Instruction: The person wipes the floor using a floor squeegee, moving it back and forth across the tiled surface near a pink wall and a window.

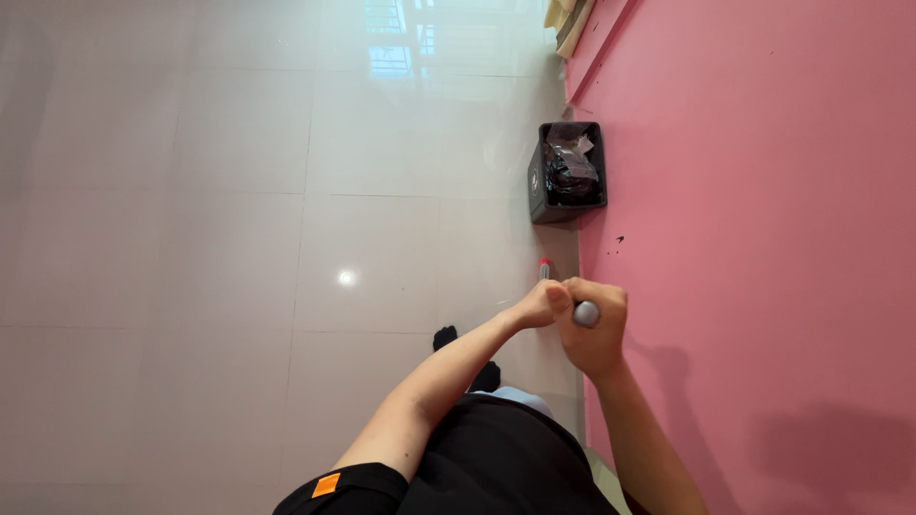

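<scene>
the left hand [540, 307] and right hand [593, 329] are meeting on a marker [570, 298] beside the wall [763, 238]. beyond them a waste bin [567, 172] is standing on the tiled floor [239, 238], touching the wall, with a bag [571, 172] lying in it.

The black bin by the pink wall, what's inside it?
The bin holds a crumpled dark plastic bag with a pale scrap on top. Anything beneath the bag is hidden.

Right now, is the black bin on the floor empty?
No, the black bin by the pink wall holds a dark crumpled bag and some scraps.
</scene>
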